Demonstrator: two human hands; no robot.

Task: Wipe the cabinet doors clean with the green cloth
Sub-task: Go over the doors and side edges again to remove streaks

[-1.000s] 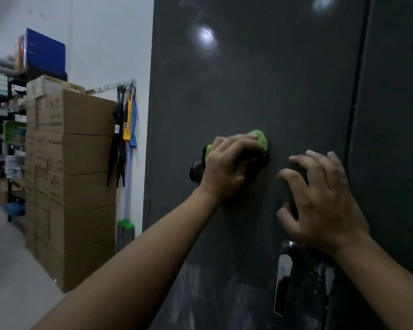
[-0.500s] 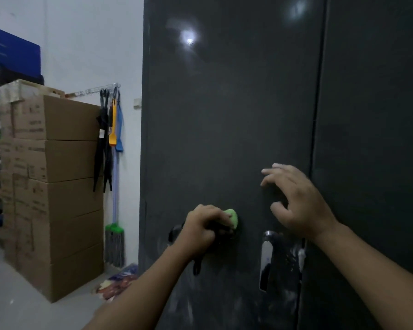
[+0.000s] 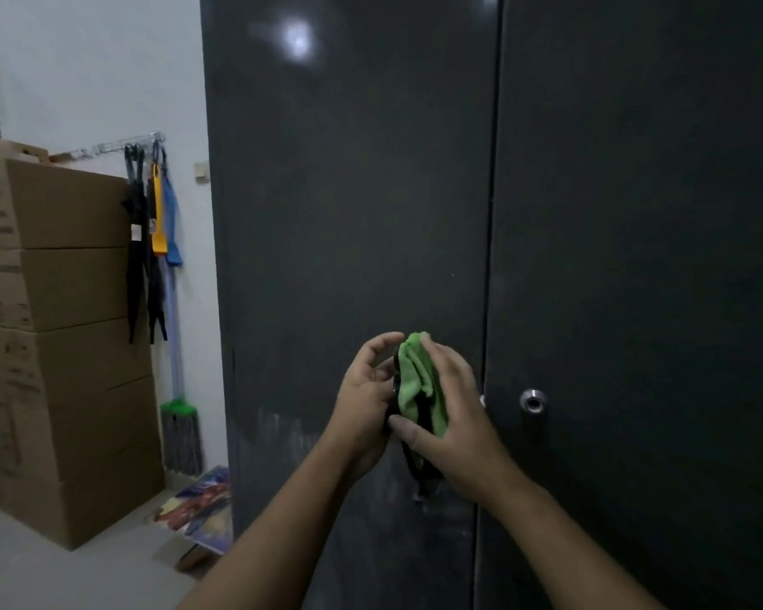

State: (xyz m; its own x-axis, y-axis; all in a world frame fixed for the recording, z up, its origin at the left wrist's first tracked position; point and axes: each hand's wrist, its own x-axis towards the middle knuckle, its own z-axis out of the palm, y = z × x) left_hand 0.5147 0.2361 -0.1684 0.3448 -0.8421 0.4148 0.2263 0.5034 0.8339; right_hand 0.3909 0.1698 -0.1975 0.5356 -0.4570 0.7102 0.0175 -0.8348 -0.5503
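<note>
The dark grey cabinet fills the view, with its left door [image 3: 349, 204] and right door [image 3: 644, 204] both closed. Pale smears show low on the left door. I hold the green cloth [image 3: 415, 380] bunched in front of the left door, away from its surface, and a black part of it hangs below. My right hand [image 3: 454, 416] grips the cloth, thumb underneath and fingers over the top. My left hand [image 3: 364, 400] holds its left side with curled fingers. The door handle is hidden behind my hands.
A round metal lock [image 3: 533, 400] sits on the right door. Stacked cardboard boxes [image 3: 62, 328] stand at the left. Hanging tools [image 3: 150, 239] and a mop [image 3: 179, 429] are against the white wall. Papers [image 3: 199, 499] lie on the floor by the cabinet's corner.
My left hand has lifted the cloth off the left door. My right hand left the door and took hold of the cloth. The view has pulled back and shifted right.
</note>
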